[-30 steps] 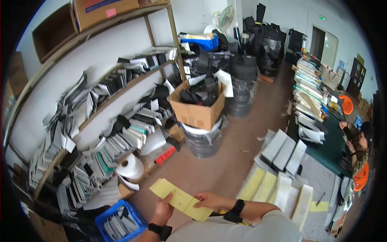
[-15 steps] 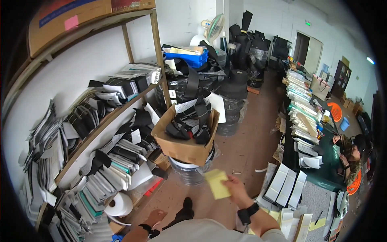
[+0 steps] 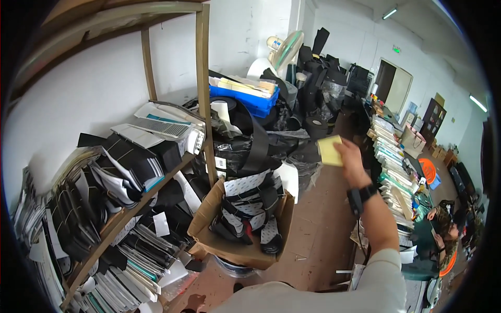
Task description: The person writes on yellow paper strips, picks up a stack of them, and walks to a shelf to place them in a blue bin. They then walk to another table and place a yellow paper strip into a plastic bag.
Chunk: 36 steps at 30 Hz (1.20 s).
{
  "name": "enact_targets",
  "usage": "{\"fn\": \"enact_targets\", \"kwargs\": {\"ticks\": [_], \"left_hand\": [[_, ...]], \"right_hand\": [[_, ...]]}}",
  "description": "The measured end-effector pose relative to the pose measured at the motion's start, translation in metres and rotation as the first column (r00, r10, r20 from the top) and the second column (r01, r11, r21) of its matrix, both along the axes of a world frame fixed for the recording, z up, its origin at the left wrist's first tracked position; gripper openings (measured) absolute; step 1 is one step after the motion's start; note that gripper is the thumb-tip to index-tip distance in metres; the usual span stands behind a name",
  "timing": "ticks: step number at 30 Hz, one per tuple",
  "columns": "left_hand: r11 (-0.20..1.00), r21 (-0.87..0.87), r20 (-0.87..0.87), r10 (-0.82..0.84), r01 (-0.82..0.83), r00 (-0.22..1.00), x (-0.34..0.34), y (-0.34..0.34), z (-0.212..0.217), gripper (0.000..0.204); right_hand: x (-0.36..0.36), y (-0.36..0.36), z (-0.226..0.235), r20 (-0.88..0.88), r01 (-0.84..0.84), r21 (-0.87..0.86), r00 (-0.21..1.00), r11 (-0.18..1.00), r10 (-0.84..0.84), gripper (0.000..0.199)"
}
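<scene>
My right hand (image 3: 352, 160) is stretched out ahead, raised over the aisle, and closed on a small stack of pale yellow paper slips (image 3: 329, 151). A dark band with a device is strapped round that wrist. Low at the bottom edge hangs my left hand (image 3: 195, 302), small and in shadow; its fingers do not show clearly. In front of me an open cardboard box (image 3: 245, 256) holds black and white-patterned strips (image 3: 245, 201). The box stands on a plastic-wrapped drum, mostly hidden beneath it.
Shelving (image 3: 204, 99) on the left carries stacks of black and white sheets. Behind the box are black rolls in plastic, a blue crate (image 3: 245, 99) and a fan (image 3: 288, 51). A long table (image 3: 424, 242) with paper bundles runs along the right, where another person (image 3: 443, 235) sits.
My right hand has moved forward and up with the yellow slips. The view has shifted closer to the shelving and the box, and my left hand has sunk toward the bottom edge.
</scene>
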<state>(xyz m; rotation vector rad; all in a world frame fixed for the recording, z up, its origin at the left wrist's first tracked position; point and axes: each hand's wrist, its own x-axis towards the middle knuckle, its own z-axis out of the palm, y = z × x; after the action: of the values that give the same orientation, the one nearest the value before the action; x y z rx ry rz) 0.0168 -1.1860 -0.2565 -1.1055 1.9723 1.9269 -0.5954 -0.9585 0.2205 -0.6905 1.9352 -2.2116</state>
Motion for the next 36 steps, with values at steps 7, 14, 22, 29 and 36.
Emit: {"fn": "enact_targets", "kwargs": {"ticks": [7,14,22,29,36], "left_hand": [[0.952,-0.284,0.150,-0.070,0.111,0.986,-0.047,0.010,-0.004,0.030],[0.356,-0.915,0.212,0.020,0.191,0.977,-0.038,0.126,-0.095,0.007],[0.538,-0.841,0.181,0.168,0.063,0.969,-0.078,0.169,-0.064,0.010],[0.593,-0.736,0.224,-0.241,0.326,0.944,-0.058,0.002,0.003,0.014],[0.315,-0.531,0.303,-0.796,0.787,0.523,-0.158,-0.178,0.056,0.018]], "right_hand": [[-0.246,-0.175,0.100,-0.785,-0.042,0.306,0.554,0.951,0.277,0.040],[-0.282,-0.356,0.148,-0.299,-0.305,-0.189,0.923,0.933,0.241,0.057],[-0.365,-0.352,0.018,-0.114,0.023,0.054,0.993,0.998,-0.016,0.049],[-0.248,-0.204,-0.028,-0.031,-0.080,-0.266,0.997,0.961,0.075,0.029],[-0.041,0.034,-0.086,0.236,0.232,-0.253,0.956,0.939,-0.172,0.025]]}}
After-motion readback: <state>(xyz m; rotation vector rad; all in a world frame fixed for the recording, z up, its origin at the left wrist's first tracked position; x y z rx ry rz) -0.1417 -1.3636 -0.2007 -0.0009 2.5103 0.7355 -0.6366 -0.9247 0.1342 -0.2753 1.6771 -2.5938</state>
